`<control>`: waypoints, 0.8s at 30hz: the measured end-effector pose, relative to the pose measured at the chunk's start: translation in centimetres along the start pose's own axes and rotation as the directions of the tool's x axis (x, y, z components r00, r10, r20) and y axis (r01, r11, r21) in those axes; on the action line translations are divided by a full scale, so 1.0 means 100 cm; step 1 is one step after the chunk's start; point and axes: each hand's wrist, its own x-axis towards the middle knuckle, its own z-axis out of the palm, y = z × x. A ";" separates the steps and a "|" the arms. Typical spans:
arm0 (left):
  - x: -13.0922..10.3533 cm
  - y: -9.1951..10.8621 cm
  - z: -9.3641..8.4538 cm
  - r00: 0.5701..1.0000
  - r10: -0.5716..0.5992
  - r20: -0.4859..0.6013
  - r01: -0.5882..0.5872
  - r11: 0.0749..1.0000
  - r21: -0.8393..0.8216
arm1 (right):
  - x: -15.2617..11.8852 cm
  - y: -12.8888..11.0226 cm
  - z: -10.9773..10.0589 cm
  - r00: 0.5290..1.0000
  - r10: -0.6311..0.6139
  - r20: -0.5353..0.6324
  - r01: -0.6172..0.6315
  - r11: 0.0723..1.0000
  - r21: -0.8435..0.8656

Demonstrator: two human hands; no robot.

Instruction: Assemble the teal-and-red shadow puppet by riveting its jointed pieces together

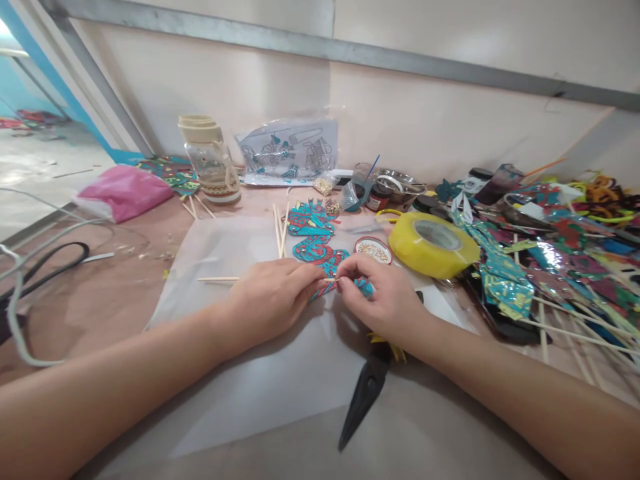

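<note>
My left hand (275, 293) is closed on a thin wooden stick (217, 279), whose blunt end sticks out to the left. At the stick's other end my right hand (377, 293) pinches close to the tip, with the fingertips of both hands nearly touching. Just beyond them lies a blue and red patterned cutout figure (313, 230) with small metal fasteners, partly hidden by my fingers. More sticks (280, 230) stand out beside the figure's left edge. Black-bladed scissors (367, 393) rest below my right hand.
A yellow tape roll (433, 243) and a round dish of small fasteners (373, 251) lie behind my right hand. Farther back are a bottle (213, 163), a plastic-wrapped sheet (290, 150) and jars. Many cutouts on sticks (507, 280) crowd the right; a pink bag (125, 192) lies left.
</note>
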 end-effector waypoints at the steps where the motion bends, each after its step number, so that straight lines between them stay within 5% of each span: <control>1: 0.000 0.000 0.000 1.000 0.006 -0.009 -0.006 1.000 0.004 | 0.000 -0.001 0.000 1.000 -0.008 0.001 0.008 1.000 0.000; 14: -0.001 0.000 0.001 0.999 0.044 -0.014 -0.044 0.999 0.003 | -0.002 0.004 0.003 0.995 -0.100 -0.014 0.098 0.991 -0.093; 24: -0.003 0.000 0.002 0.994 0.076 -0.076 -0.068 0.993 0.100 | 0.003 -0.002 0.002 0.988 0.131 0.084 -0.143 0.976 0.165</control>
